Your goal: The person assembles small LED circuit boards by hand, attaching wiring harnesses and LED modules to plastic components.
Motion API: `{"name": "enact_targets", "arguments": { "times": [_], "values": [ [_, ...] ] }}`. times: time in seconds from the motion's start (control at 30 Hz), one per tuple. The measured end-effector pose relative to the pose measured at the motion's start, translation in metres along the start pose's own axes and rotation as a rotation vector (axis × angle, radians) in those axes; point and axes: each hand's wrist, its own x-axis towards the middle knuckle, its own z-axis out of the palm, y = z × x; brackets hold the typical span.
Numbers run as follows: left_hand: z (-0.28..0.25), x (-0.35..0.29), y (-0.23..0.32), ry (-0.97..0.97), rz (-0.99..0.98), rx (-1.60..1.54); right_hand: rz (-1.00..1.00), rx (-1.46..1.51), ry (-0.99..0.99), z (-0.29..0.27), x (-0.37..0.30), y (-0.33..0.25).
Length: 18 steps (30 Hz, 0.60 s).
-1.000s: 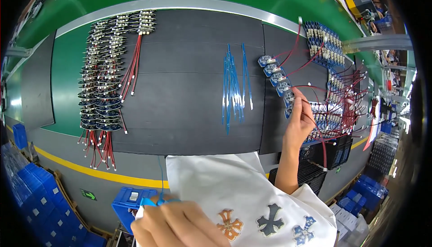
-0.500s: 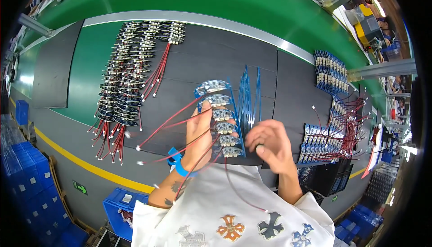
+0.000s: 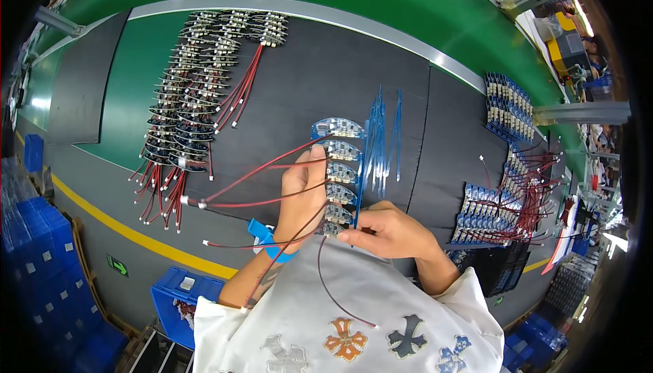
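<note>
A panel of small curved circuit boards (image 3: 342,172) stands in a column over the black mat, with a narrow blue strip (image 3: 362,162) along its right side. My left hand (image 3: 303,189) grips the panel from the left, thumb near the upper boards. Red and black wires (image 3: 262,203) with white plugs trail from the boards to the left and down. At the panel's lower right end, my right hand (image 3: 391,230) closes thumb and fingers on the lowest board and strip; the exact contact is partly hidden. Loose blue strips (image 3: 378,142) lie on the mat to the right.
Rows of dark separated boards (image 3: 194,94) with wires lie at the left. More blue board panels (image 3: 486,210) lie at the right, some wired. A black mat (image 3: 320,67) covers the green bench. A blue bin (image 3: 170,308) stands on the floor at lower left.
My right hand has come in from the right and closed on the panel's lower end. The panel has shifted slightly, and its wires have swung.
</note>
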Motion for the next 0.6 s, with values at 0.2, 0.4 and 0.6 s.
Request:
{"name": "enact_targets", "arguments": {
  "times": [0.2,0.4,0.6],
  "values": [
    [-0.004,-0.005,0.0,-0.086,0.311,0.382,0.03,0.063,-0.015,0.004,-0.002,-0.001],
    [-0.028,0.019,-0.016,-0.533,0.768,0.408,-0.09,0.177,0.031,0.018,-0.005,0.003],
    [-0.021,0.031,-0.012,-0.701,-0.217,-0.595,-0.232,0.103,0.083,0.015,-0.004,0.015]
  ]
}}
